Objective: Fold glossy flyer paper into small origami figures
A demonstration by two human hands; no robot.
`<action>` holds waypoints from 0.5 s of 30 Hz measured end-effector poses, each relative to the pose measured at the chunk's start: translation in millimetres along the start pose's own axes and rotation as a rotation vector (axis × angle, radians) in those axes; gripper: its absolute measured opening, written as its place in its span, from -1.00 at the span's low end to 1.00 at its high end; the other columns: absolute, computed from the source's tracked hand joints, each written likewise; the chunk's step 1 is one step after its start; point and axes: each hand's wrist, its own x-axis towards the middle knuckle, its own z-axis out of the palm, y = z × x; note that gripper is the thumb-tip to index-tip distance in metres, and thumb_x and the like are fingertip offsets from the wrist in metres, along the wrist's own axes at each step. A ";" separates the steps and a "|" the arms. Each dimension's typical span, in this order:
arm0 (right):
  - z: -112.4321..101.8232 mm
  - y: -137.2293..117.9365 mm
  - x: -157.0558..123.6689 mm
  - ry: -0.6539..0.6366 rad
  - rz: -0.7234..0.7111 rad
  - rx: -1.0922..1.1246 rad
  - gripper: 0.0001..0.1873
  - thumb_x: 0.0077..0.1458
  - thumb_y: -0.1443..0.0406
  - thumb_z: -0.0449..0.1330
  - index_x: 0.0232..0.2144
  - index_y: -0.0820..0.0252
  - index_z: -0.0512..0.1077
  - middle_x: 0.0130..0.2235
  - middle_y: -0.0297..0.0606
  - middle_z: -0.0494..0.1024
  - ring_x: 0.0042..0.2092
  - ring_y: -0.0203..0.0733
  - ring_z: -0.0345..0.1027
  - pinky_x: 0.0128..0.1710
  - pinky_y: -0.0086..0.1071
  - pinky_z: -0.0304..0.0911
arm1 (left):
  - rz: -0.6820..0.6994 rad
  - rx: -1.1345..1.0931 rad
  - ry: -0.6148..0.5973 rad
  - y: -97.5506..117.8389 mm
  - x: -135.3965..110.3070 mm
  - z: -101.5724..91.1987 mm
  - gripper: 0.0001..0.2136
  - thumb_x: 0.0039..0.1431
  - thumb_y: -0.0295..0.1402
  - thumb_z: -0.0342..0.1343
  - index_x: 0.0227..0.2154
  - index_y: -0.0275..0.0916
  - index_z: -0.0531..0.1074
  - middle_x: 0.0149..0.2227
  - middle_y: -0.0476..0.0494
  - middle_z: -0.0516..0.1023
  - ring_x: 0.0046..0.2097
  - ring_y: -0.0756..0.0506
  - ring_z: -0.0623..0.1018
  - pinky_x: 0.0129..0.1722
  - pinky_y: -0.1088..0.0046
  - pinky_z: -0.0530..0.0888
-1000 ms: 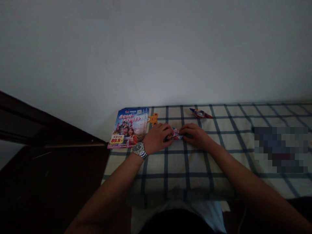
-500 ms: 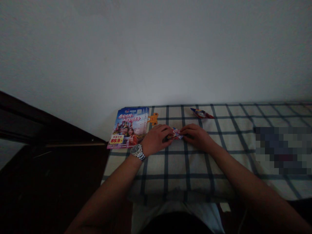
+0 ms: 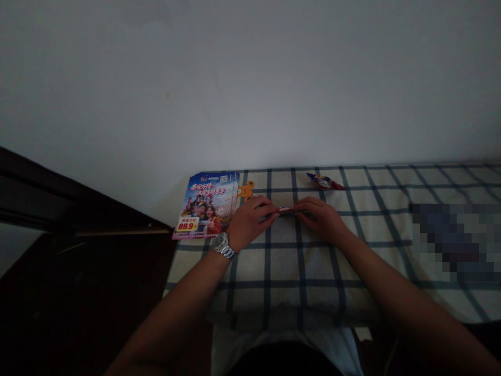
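Between my two hands is a small folded flyer (image 3: pixel 284 209), printed in red, white and blue, showing only as a narrow strip. My left hand (image 3: pixel 252 222), with a metal watch (image 3: pixel 224 245) at its wrist, pinches the left end. The right end is pinched by the fingers of my right hand (image 3: pixel 321 219). Much of the paper is hidden behind fingers. Left of my left hand lies a stack of flyers (image 3: pixel 205 206), its top sheet showing a castle and "89.9". Farther back, a folded paper piece (image 3: pixel 324 181) in similar colours rests on the cloth.
A checked cloth (image 3: pixel 282 266) covers the surface, which meets a pale wall (image 3: pixel 250 83) at the back. An orange bear figure (image 3: pixel 246 190) is beside the stack. A blurred-out patch (image 3: pixel 456 243) covers something at the right. Dark floor lies beyond the left edge.
The flyer between my hands has gone from a wider, visible printed face to a thin strip. My fingers have shifted slightly away from me. The stack and the other folded piece stay put.
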 end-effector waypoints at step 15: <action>8.8 5.9 -3.1 -0.026 0.247 0.012 -0.77 0.30 0.23 0.19 -0.06 0.12 0.56 -0.12 -0.18 0.68 -0.14 -0.06 0.57 -0.12 -0.22 0.46 | -0.310 -0.098 -0.110 4.2 2.1 7.6 -0.82 0.37 -0.21 0.16 -0.10 -0.16 0.55 -0.13 -0.03 0.64 -0.12 -0.09 0.59 -0.06 0.36 0.48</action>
